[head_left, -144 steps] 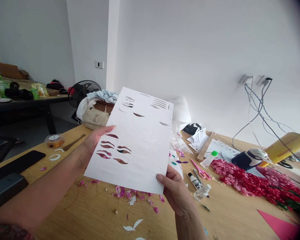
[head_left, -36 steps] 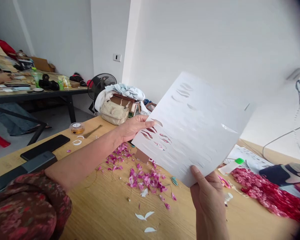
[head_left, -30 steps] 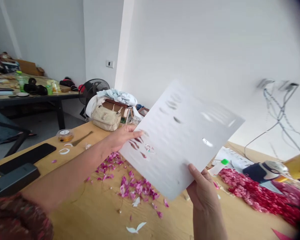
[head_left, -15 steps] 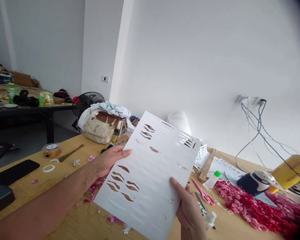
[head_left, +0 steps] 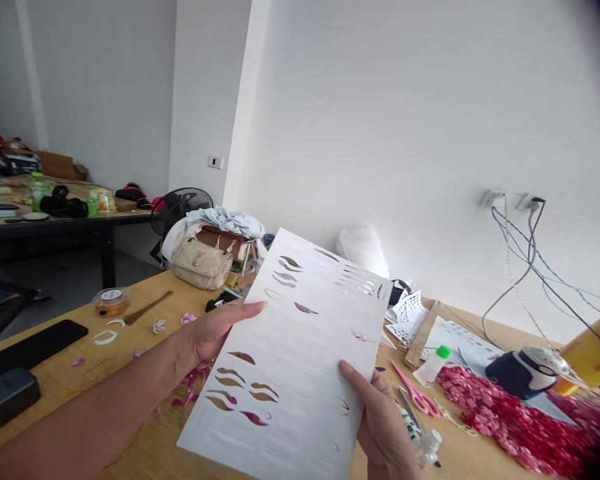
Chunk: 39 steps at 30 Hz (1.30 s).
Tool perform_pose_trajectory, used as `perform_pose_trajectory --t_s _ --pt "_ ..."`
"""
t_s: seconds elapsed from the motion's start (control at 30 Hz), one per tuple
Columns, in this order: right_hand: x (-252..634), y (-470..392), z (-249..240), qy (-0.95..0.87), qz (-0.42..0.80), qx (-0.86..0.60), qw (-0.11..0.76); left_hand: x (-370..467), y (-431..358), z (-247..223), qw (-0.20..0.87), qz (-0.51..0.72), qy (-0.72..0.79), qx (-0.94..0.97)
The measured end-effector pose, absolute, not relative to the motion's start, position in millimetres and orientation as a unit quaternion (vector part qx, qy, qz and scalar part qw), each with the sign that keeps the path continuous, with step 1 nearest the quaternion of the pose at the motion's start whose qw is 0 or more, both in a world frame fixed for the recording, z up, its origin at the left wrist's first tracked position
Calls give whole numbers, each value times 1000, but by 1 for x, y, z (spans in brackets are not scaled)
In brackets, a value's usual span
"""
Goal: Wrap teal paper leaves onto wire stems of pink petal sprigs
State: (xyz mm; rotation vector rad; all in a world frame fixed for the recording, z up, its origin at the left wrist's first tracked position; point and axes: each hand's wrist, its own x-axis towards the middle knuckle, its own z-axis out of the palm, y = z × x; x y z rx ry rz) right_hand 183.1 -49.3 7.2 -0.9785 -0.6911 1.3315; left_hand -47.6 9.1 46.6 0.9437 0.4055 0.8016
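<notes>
A white sheet of paper with wavy leaf-shaped cut-outs is held up above the table, tilted toward me. My left hand grips its left edge, thumb on the front face and the other fingers behind. At the lower right edge my right hand pinches the same sheet, thumb on top. Through the holes I see bits of the wooden table and pink petals. Some cut lines near the right side still hold their pieces. Pink petals lie on the table beyond my left forearm.
Right of the sheet are pink scissors, a green-capped bottle, a pile of red-pink flowers and a navy-and-white object. At left lie a black phone and a clear round container. A beige bag stands behind.
The sheet has shifted slightly left and tilted a little, with both hands still holding it. The surroundings sit slightly farther right in view.
</notes>
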Motion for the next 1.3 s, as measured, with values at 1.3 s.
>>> perform_pose_trajectory --t_s 1.3 --pt "188 -46 -4 -345 584 -425 599 -42 -14 36 702 555 200 398"
